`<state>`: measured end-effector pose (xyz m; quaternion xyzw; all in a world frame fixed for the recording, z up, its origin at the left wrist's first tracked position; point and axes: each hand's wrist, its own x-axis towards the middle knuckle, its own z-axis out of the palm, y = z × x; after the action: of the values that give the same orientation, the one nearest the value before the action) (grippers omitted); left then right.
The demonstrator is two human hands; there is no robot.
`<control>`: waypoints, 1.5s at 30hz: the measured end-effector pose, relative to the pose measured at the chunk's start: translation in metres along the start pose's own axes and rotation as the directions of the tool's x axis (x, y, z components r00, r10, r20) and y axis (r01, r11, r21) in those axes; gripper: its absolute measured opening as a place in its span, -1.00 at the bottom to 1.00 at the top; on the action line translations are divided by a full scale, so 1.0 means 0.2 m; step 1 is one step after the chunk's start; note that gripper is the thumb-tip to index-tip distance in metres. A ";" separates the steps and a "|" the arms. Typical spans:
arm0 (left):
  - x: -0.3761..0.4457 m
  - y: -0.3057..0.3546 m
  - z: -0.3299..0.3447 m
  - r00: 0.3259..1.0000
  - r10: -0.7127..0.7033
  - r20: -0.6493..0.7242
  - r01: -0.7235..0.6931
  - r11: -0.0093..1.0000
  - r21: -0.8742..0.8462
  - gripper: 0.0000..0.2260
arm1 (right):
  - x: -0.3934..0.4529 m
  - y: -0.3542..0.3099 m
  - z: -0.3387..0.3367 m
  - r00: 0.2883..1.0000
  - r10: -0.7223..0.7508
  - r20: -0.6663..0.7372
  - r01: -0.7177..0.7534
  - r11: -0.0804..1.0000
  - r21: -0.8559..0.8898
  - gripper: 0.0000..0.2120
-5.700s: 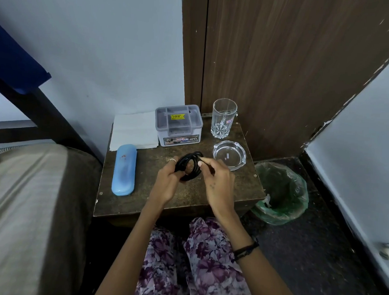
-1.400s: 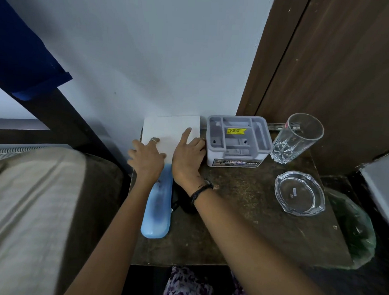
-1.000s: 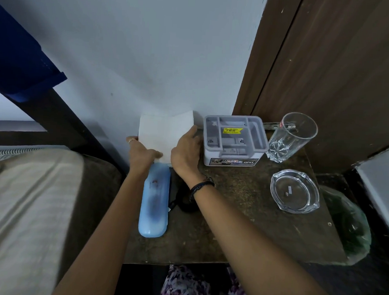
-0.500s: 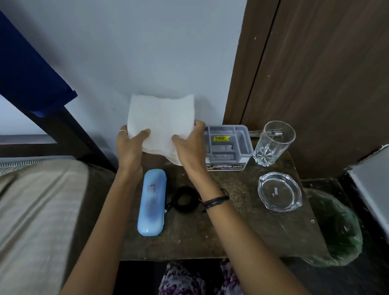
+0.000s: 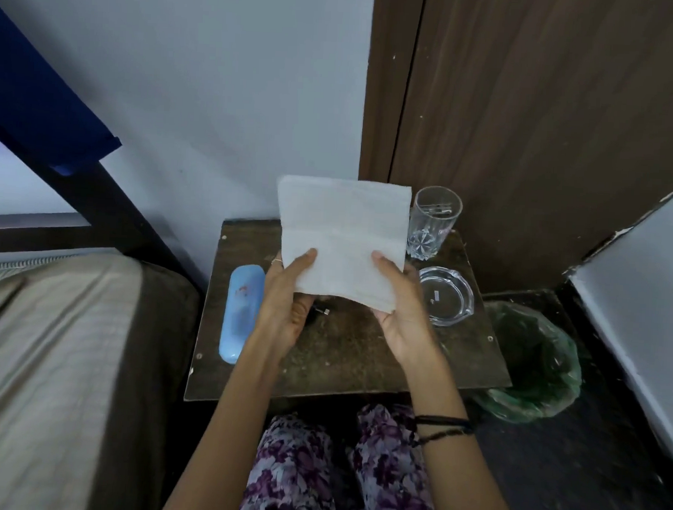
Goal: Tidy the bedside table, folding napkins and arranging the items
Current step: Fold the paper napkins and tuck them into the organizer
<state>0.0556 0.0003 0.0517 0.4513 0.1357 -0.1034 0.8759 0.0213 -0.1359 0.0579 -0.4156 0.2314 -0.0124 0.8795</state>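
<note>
A white napkin (image 5: 344,232) stands upright in the air above the dark wooden bedside table (image 5: 345,356). My left hand (image 5: 285,303) pinches its lower left edge with the thumb on the front. My right hand (image 5: 400,301) pinches its lower right edge the same way. A light blue case (image 5: 242,312) lies along the table's left side. A drinking glass (image 5: 432,222) stands at the back right, and a clear glass ashtray (image 5: 446,295) sits in front of it. The napkin hides the grey plastic box. Only a small end of the black cable (image 5: 320,310) shows beside my left palm.
A bed with a beige cover (image 5: 49,356) lies close on the left, under a dark frame bar. A bin lined with a green bag (image 5: 535,366) stands on the floor right of the table. A brown wooden door (image 5: 528,128) rises behind.
Both hands lifted the napkin off the table's back left corner, carried it toward the middle and hold it up flat. The coiled cable now lies on the table.
</note>
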 end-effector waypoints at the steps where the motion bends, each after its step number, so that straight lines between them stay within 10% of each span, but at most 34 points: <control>1: -0.02 -0.01 0.00 1.000 -0.001 -0.004 0.002 0.999 0.036 -0.80 | -0.01 -0.02 -0.03 0.998 -0.048 -0.049 0.045 0.998 -0.052 -0.48; 7: -0.11 -0.15 -0.01 0.995 0.092 -0.046 -0.056 0.864 0.500 -0.61 | -0.05 -0.07 -0.24 0.948 -0.297 -0.115 0.224 0.878 -0.422 -0.47; 14: -0.26 -0.44 -0.11 0.999 0.033 0.008 -0.024 0.524 0.852 -0.65 | -0.08 0.08 -0.43 0.964 -0.256 -0.073 0.095 0.588 -0.803 -0.54; 33: -0.22 -0.50 -0.22 0.952 0.303 -0.047 -0.037 0.264 0.964 -0.60 | 0.01 0.29 -0.39 0.941 -0.332 0.072 0.179 0.304 -0.936 -0.60; 45: -0.24 -0.48 -0.22 0.963 0.266 -0.040 -0.048 0.316 0.948 -0.42 | -0.01 0.27 -0.43 0.920 -0.379 0.095 0.202 0.251 -0.947 -0.62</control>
<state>-0.0244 -0.0149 -0.0307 0.8917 0.0888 -0.0336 0.4426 -0.0254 -0.1634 -0.0286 -0.8820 0.1797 -0.0687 0.4301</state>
